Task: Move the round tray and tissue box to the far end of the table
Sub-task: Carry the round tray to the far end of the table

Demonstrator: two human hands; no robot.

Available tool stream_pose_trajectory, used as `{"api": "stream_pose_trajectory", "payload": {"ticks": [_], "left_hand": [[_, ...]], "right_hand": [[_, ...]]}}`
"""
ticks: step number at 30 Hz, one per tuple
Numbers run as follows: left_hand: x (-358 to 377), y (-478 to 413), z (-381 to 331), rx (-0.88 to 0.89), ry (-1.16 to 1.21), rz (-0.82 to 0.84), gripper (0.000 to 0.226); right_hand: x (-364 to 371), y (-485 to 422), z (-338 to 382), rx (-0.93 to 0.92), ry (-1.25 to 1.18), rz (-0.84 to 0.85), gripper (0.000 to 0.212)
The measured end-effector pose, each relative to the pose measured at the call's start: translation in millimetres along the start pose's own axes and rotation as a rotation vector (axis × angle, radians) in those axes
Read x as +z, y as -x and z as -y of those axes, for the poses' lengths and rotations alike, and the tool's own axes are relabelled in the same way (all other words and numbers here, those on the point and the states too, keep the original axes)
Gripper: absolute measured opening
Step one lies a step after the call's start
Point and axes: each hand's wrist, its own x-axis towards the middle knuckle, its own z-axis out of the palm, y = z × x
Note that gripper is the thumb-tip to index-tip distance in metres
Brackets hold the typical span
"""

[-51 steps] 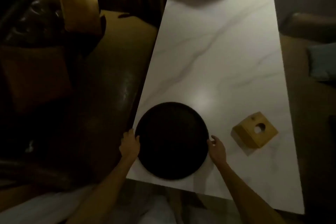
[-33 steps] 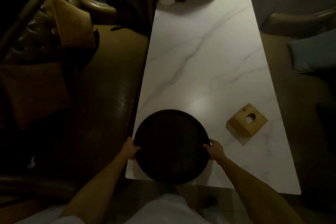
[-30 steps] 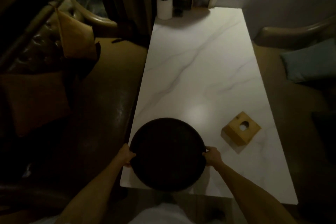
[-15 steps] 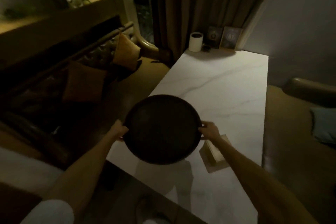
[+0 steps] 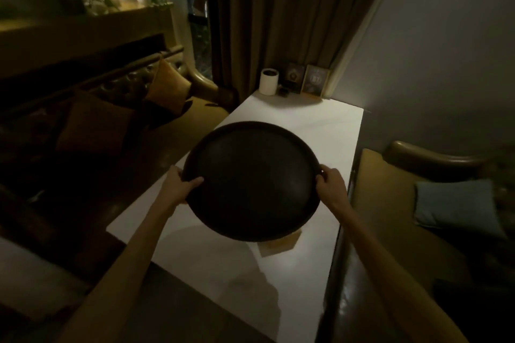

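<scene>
Round tray (image 5: 250,184) now off the tabletop (image 5: 328,131); a moment ago it sat flat at the near edge with both hands at its rim. It has since been lifted and carried forward, and the view has swung up to show the far edge. Judged: pickup done, carry to the far end under way, tray not yet set down.

Left hand (image 5: 178,185) grips the tray's left rim, thumb hooked over the top edge, fingers underneath and out of sight. Right hand (image 5: 330,185) is closed on the right rim, opposite the left. Tray hangs between the two hands, tilted with its inside toward the camera, over the middle of the tabletop toward the right edge.

Tissue box (image 5: 280,243) was in the open near the right edge earlier; now mostly hidden behind the tray's lower rim, only a tan corner showing. It sits on the tabletop, untouched, still to be moved. Neither hand is near it in contact terms; both are busy with the tray.

Far edge holds a white cylinder (image 5: 269,81), a small dark item (image 5: 284,90) and two framed pictures (image 5: 316,82), grouped at the far left corner and centre. Bare surface lies in front of them and toward the far right corner. Judged: landing spot is there, clear of those items. Scene is dim, so rim detail is poor.
</scene>
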Motion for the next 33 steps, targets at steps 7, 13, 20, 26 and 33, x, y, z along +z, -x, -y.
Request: {"api": "stream_pose_trajectory", "payload": {"ticks": [7, 13, 20, 26, 33], "left_hand": [[40.5, 25.4, -11.4, 0.056, -0.088, -0.089, 0.067], [65.6, 19.7, -9.3, -0.064, -0.106, -0.29, 0.07], [89.7, 47.7, 4.8, -0.286, 0.019, -0.684, 0.062], [117.7, 76.3, 10.4, -0.336, 0.182, -0.771, 0.06], [143.9, 44.2, 3.8, -0.268, 0.143, -0.659, 0.059]], "right_hand": [[-18.0, -7.4, -26.8, -0.026, -0.006, 0.026, 0.049], [11.3, -92.7, -31.4, -0.171, -0.006, 0.191, 0.053], [76.3, -171.8, -29.6, -0.41, -0.023, 0.507, 0.058], [78.5, -175.7, -28.7, -0.445, -0.046, 0.611, 0.072], [31.2, -185.5, -46.9, -0.349, -0.019, 0.469, 0.061]]}}
